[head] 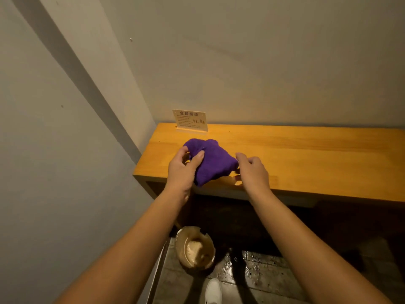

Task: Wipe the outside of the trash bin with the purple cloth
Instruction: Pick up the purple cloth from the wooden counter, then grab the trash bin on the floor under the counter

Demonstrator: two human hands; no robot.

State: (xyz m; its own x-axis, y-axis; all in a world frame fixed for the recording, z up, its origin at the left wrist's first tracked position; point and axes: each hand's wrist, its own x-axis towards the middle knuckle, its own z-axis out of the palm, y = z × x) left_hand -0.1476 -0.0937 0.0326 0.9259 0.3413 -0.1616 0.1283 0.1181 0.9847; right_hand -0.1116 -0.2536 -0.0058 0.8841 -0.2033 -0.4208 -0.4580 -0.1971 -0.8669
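The purple cloth point(213, 161) lies bunched at the left end of a wooden counter point(306, 154). My left hand point(183, 170) pinches its left edge between thumb and fingers. My right hand point(252, 170) grips the cloth's right corner at the counter's front edge. The small round trash bin point(195, 249) stands on the floor below the counter, near the left wall, with pale contents inside; neither hand touches it.
A small printed sign point(190, 120) stands at the counter's back left against the wall. Grey walls point(65, 150) close in on the left and behind. The tiled floor point(258, 273) looks wet and glossy. A white shoe point(213, 291) shows at the bottom.
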